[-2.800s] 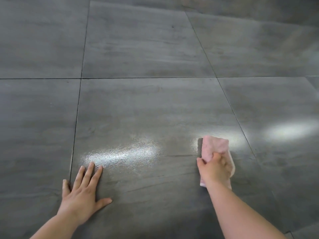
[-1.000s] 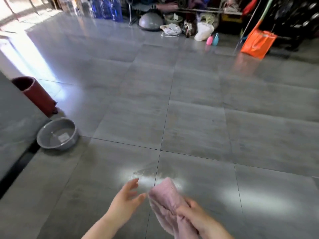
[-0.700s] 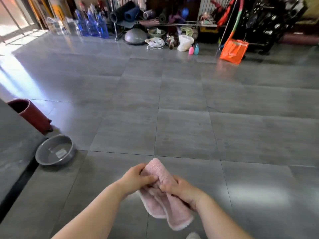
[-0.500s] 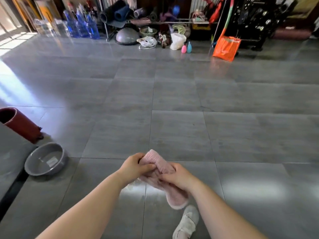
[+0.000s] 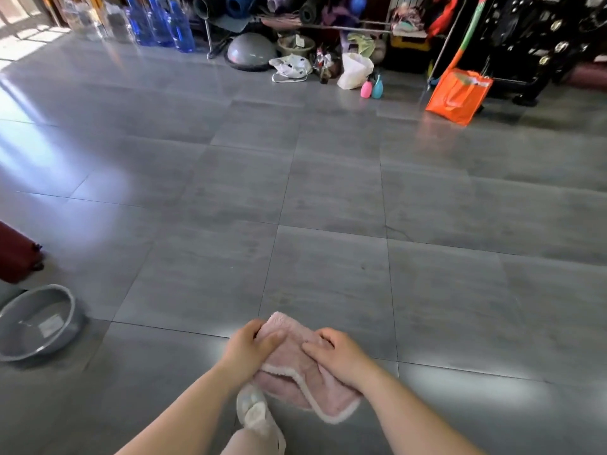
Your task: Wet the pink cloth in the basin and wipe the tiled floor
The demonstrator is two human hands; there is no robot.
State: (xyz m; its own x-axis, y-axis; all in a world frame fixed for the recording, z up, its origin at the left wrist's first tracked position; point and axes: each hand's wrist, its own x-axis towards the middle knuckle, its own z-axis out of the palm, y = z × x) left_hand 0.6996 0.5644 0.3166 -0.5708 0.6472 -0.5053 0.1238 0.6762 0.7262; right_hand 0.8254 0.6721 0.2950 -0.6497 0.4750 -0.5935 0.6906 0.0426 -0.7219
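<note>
The pink cloth point(image 5: 302, 372) with a pale fluffy edge hangs in the air in front of me, above the grey tiled floor point(image 5: 328, 208). My left hand point(image 5: 249, 348) grips its left side and my right hand point(image 5: 338, 354) grips its right side, fingers curled over the fabric. The grey basin point(image 5: 70, 320) with a little water and a white label inside stands on the floor at the far left, well apart from both hands.
A dark red bin point(image 5: 16, 254) stands behind the basin at the left edge. My foot in a pale slipper point(image 5: 254, 413) is below the cloth. Blue bottles point(image 5: 161, 24), bags, an orange bag point(image 5: 458, 95) and racks line the far wall.
The cloth was lifted off the floor, where my right hand wiped with it, and my left hand took hold too. Now both hands spread it wider. The basin has slid toward the left edge.
</note>
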